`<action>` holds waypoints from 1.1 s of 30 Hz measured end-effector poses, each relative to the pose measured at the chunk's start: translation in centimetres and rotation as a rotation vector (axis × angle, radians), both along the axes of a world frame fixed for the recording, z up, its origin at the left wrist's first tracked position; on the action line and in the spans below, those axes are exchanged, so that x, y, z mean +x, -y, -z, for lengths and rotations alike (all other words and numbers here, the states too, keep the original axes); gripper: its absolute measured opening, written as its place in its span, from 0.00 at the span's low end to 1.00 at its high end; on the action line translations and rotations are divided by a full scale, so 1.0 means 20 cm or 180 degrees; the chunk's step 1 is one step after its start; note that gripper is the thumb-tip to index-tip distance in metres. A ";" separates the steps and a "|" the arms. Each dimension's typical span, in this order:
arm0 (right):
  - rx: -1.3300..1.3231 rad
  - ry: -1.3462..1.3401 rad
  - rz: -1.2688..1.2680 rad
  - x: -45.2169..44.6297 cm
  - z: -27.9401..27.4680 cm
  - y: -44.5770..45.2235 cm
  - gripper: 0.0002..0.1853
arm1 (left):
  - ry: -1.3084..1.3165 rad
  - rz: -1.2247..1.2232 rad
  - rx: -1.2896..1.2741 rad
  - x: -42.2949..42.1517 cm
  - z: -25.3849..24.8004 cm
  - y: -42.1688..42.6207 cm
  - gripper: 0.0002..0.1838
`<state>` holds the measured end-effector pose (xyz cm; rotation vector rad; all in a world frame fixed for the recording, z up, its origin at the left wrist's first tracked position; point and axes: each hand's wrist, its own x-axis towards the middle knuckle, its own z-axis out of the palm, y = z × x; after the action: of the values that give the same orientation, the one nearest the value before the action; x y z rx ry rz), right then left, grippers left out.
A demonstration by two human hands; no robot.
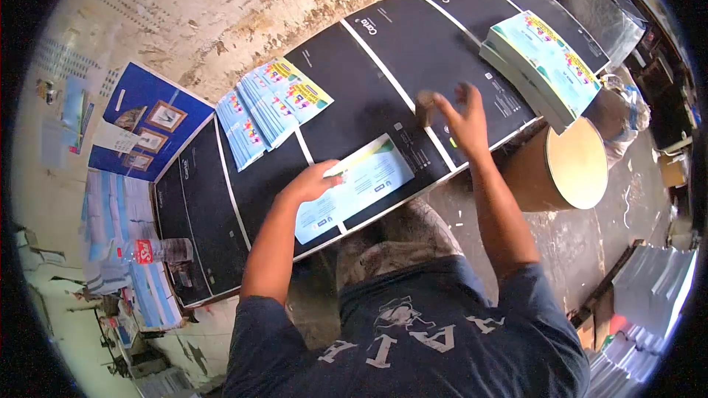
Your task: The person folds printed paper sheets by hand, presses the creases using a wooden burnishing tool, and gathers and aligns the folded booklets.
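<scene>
My left hand (316, 181) lies on a printed sheet (363, 190) in light blue with a green and yellow edge, near the table's front edge. It rests with its fingers stretched out over the sheet's upper left part. Farther right, my right hand (466, 121) is above the black table top with thumb and fingers apart. Just left of its thumb is a small brown block (425, 108), somewhat blurred; whether they touch I cannot tell. A fanned pile of folded printed sheets (273, 107) lies beyond my left hand.
A thick stack of printed sheets (546, 66) sits at the table's right end. Below it stands a round brown drum (568, 166). At left are a blue board (151, 121), paper stacks (118, 210) and a plastic bottle (151, 250). The black table (361, 103) runs along a stained wall.
</scene>
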<state>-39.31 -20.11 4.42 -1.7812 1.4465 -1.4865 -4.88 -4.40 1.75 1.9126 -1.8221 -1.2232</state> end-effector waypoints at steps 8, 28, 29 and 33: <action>0.1636 0.0948 -0.1439 0.23 0.03 0.09 0.13 | 0.0457 -0.0438 -0.0117 -0.11 -0.08 -0.06 0.29; 0.0959 0.0683 -0.3031 0.61 0.04 -0.83 0.11 | 0.1463 0.0188 -0.1980 -0.15 0.08 -0.18 0.23; 0.0944 0.0985 -0.3110 0.61 0.09 -0.82 0.10 | 0.1494 0.0200 -0.2021 -0.13 0.10 -0.16 0.23; 0.1068 0.1344 -0.3174 0.56 0.00 -0.81 0.08 | 0.1228 0.0235 -0.1881 -0.15 0.11 -0.17 0.19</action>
<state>-28.05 -3.88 4.36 -1.4773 0.4126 -0.9145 -7.97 -1.03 -0.42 1.8105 -2.1352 -0.2633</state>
